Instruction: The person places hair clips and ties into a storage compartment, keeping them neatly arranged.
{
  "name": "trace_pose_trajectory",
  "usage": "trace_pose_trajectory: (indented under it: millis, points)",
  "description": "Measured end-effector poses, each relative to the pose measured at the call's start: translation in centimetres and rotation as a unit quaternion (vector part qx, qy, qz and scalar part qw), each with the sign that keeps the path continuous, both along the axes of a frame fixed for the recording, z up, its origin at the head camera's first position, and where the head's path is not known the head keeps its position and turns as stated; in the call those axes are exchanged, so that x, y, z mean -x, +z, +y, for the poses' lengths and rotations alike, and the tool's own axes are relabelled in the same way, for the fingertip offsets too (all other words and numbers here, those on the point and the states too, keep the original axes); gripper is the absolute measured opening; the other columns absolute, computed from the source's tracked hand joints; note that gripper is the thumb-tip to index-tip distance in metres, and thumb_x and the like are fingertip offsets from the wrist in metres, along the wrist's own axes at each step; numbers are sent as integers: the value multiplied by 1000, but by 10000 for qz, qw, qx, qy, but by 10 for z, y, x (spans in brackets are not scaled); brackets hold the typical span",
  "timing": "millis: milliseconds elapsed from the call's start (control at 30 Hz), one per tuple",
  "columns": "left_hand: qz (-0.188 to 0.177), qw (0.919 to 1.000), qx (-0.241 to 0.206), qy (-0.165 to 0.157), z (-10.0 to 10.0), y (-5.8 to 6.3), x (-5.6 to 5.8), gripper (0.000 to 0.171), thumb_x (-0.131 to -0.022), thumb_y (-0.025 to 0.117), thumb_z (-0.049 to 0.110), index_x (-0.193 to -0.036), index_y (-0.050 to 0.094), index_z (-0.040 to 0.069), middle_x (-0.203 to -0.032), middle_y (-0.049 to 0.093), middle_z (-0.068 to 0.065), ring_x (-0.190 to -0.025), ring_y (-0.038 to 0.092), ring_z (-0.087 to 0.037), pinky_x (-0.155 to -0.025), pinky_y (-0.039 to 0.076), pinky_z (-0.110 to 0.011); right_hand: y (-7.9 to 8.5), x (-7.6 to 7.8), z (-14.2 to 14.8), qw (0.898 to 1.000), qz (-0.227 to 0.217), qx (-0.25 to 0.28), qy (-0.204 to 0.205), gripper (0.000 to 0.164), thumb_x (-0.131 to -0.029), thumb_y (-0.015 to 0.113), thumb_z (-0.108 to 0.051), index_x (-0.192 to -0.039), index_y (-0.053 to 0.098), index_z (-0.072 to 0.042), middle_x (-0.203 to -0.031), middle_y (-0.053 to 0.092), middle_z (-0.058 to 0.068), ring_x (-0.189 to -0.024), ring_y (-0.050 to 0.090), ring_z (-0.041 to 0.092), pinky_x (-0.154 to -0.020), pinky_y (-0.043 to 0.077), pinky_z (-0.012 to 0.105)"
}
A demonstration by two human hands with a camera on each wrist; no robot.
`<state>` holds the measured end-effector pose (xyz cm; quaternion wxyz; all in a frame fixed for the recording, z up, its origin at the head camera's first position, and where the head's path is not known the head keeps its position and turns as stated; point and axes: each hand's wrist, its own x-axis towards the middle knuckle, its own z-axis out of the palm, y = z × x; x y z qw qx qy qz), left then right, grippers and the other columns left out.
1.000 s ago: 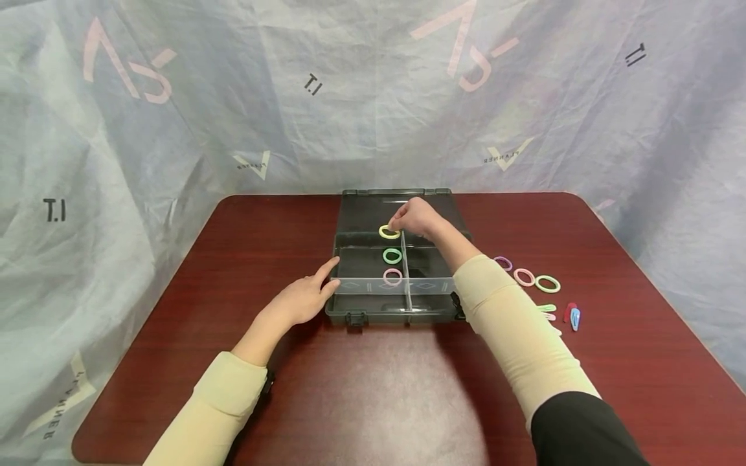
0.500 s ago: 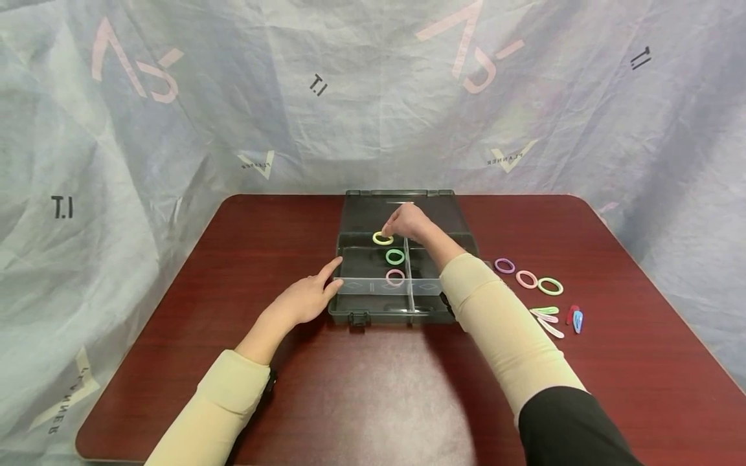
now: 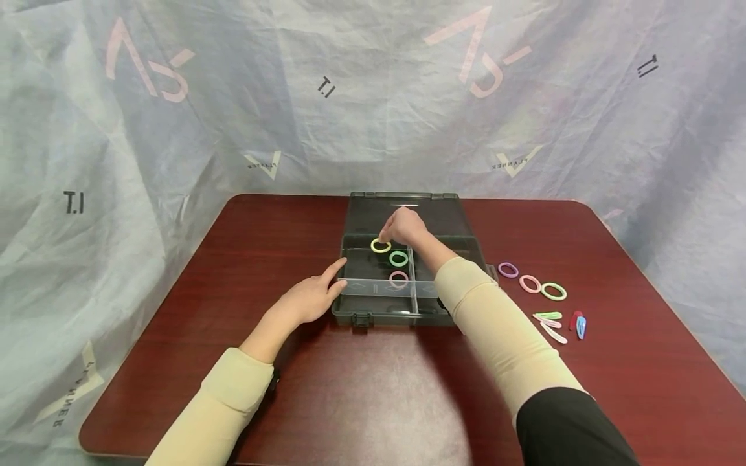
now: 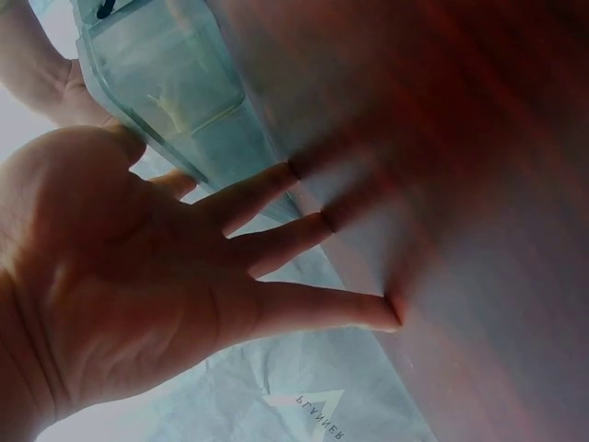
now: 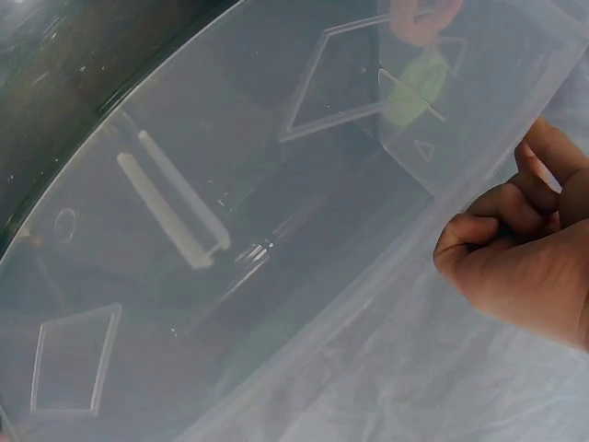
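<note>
A grey see-through organizer box point(image 3: 375, 320) stands on the table with its lid point(image 3: 431, 217) laid back. My right hand point(image 3: 404, 226) pinches a yellow hair tie point(image 3: 381, 252) over the rear left part of the box. Nearer to me, a green hair tie point(image 3: 399, 266) and a pink hair tie point(image 3: 391, 281) lie in the left half, the pink one partly behind a clear cross divider point(image 3: 364, 287). My left hand point(image 3: 309, 298) is at the box's left side with index finger and thumb against it. Its other fingers point(image 4: 313, 304) reach down to the tabletop, stretched out.
Right of the box lie a purple hair tie point(image 3: 508, 277), a pink one point(image 3: 523, 288) and a light green one point(image 3: 553, 299). Nearer lie green point(image 3: 549, 315), pale, red point(image 3: 574, 321) and blue point(image 3: 581, 329) hair clips. A printed grey cloth point(image 3: 373, 129) hangs behind the table.
My right hand has moved left and toward me, bringing the yellow hair tie lower over the left half of the box. The left hand keeps its place at the box. The view has shifted slightly.
</note>
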<state>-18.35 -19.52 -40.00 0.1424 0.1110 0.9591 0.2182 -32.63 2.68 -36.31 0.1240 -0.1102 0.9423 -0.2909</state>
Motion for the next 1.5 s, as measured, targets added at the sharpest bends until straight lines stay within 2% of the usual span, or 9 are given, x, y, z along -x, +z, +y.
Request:
trace_pose_trajectory:
  millis: [167,467,633,867,1100,1267,1400,1500]
  points:
    - [-30,10000,13,-19,2,1,0,63,-111,34,45,-165,9,26,-141,57,-21,-134,50,-41,-109,37,-59,-3,0,-1,9999,-11,-126,-25,11,-89,80,-20,-94,83,-10,-109,75,5,-113,63,27,-94,52,42]
    - [-38,10000,80,-36,7,2,1,62,-111,34,45,-165,10,26,-141,57,-20,-132,51,-41,-108,38,-59,-9,1,-2,9990,30,-405,-178,6,-86,83,-21,-86,83,-16,-108,75,0,-105,65,24,-77,55,39]
    - [-22,9999,98,-7,9,3,1,62,-111,35,45,-165,10,26,-141,57,-20,-132,52,-39,-109,38,-58,-11,2,0,9990,14,-390,-198,6,-86,83,-22,-85,83,-15,-108,75,0,-108,65,25,-80,55,40]
    - [16,9999,104,-45,12,-1,1,62,-111,35,45,-165,12,26,-141,58,-19,-132,52,-39,-108,38,-57,-15,1,6,9996,-8,-262,-50,8,-88,82,-22,-90,83,-14,-110,75,2,-115,63,27,-92,53,44]
    - [2,9999,103,-49,13,-2,0,62,-111,35,45,-165,12,26,-141,58,-19,-131,52,-39,-108,39,-57,-10,0,20,9993,76,200,312,15,-93,76,-18,-101,82,-8,-114,74,9,-122,60,30,-102,48,45]
    - [-80,9999,83,-21,12,-2,1,63,-110,34,47,-165,10,28,-142,57,-19,-132,51,-40,-108,38,-59,-3,3,32,9970,-102,698,327,18,-96,73,-17,-105,80,-4,-121,71,12,-130,53,31,-107,43,46]
    - [-99,9999,80,-32,8,-2,1,63,-110,33,48,-165,8,28,-132,64,-16,-132,51,-42,-107,38,-60,8,6,39,9914,-246,1264,254,19,-96,73,-16,-107,79,-1,-130,66,14,-135,50,31,-110,40,48]
    - [-44,10000,76,-32,3,0,0,63,-111,33,46,-165,8,26,-125,68,-14,-130,53,-43,-106,39,-60,19,8,44,9883,-169,1472,347,21,-97,72,-15,-110,78,0,-131,66,16,-134,50,32,-110,40,48]
